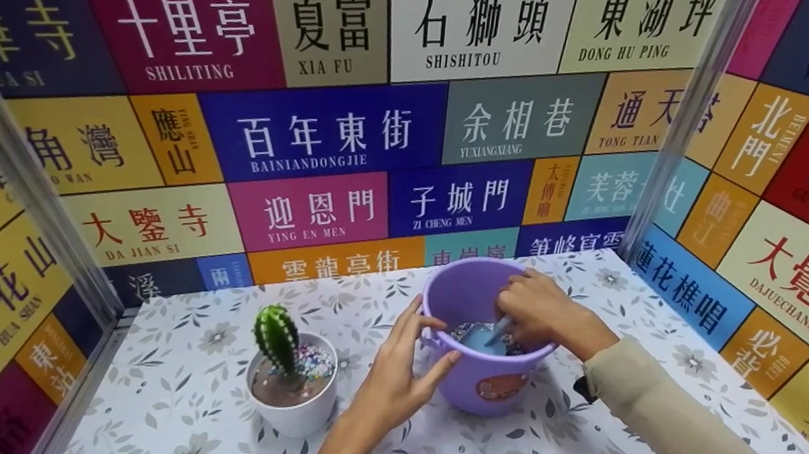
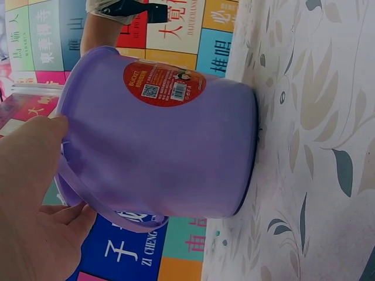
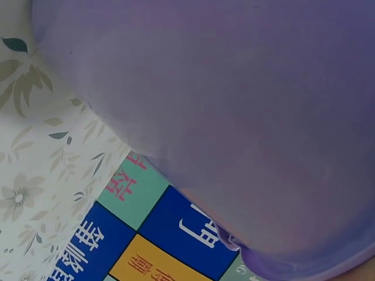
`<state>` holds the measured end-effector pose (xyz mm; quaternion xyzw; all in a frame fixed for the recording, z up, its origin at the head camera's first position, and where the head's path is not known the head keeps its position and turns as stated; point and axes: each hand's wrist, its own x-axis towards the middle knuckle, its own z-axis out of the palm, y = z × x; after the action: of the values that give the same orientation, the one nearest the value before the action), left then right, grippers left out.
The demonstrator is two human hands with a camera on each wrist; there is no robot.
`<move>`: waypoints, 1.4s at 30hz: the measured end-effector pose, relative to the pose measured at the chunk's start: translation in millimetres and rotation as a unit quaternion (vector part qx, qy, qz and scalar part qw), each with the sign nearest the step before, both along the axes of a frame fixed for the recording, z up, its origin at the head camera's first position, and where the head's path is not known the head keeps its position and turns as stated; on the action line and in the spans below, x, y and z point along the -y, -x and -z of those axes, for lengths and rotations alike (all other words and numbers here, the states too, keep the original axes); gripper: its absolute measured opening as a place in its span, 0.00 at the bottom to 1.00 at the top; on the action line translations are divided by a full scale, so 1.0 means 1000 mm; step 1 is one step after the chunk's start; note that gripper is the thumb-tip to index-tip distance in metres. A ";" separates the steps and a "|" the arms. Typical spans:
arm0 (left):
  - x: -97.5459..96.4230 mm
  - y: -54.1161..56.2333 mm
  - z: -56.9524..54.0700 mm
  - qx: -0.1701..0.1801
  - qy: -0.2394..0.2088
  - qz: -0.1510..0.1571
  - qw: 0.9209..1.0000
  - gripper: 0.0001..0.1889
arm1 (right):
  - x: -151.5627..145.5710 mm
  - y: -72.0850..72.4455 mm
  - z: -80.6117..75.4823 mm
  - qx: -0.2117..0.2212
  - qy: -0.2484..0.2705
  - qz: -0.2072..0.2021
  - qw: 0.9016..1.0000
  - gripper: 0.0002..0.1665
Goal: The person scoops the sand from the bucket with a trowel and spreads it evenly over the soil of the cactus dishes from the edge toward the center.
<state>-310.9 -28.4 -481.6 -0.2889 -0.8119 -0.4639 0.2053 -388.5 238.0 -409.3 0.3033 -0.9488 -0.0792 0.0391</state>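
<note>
A purple bucket stands on the table, with dark, multicoloured grains inside. My right hand reaches over its far right rim and grips the handle of a small blue-grey shovel, whose blade lies at the grains. With thumb and fingers at the near left rim, my left hand holds the bucket. In the left wrist view, the bucket's carrying handle hangs down beside that hand. Only the bucket wall fills most of the right wrist view; the right hand's fingers are hidden there.
Left of the bucket stands a white pot with a green cactus and colourful pebbles. A floral cloth covers the table. Panels with printed characters enclose the back and sides, joined by metal posts.
</note>
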 end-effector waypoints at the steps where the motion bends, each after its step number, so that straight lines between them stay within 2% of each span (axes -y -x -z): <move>1: 0.000 0.000 0.000 0.001 0.000 0.000 1.000 0.21 | 0.000 0.000 0.000 0.010 0.004 0.000 1.000 0.05; 5: 0.001 0.000 -0.001 0.009 0.002 -0.001 1.000 0.22 | -0.001 -0.001 -0.002 0.049 0.019 -0.003 0.999 0.02; 10: 0.001 -0.001 -0.003 0.007 0.002 -0.001 1.000 0.22 | -0.002 -0.003 -0.005 0.089 0.043 0.012 0.995 0.08; 16: 0.000 -0.001 -0.004 0.016 0.003 -0.002 1.000 0.22 | -0.005 -0.002 -0.008 0.106 0.074 0.016 0.991 0.09; 21: 0.000 -0.001 -0.004 0.025 0.000 0.003 1.000 0.22 | -0.007 -0.002 -0.009 0.101 0.084 0.012 0.991 0.09; 31: 0.000 -0.002 -0.002 0.004 -0.010 0.009 1.000 0.22 | -0.010 -0.004 -0.009 0.079 0.092 -0.005 0.993 0.09; 37: -0.001 -0.002 -0.002 0.015 -0.007 0.008 1.000 0.22 | -0.012 -0.007 -0.013 0.077 0.106 -0.011 0.991 0.09; 42: 0.000 -0.002 -0.003 0.023 -0.001 0.006 1.000 0.23 | -0.014 -0.009 -0.016 0.059 0.114 -0.024 0.991 0.08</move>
<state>-309.3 -28.1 -478.8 -0.2826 -0.8141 -0.4728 0.1839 -379.5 252.2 -393.5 0.3241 -0.9446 0.0483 0.0187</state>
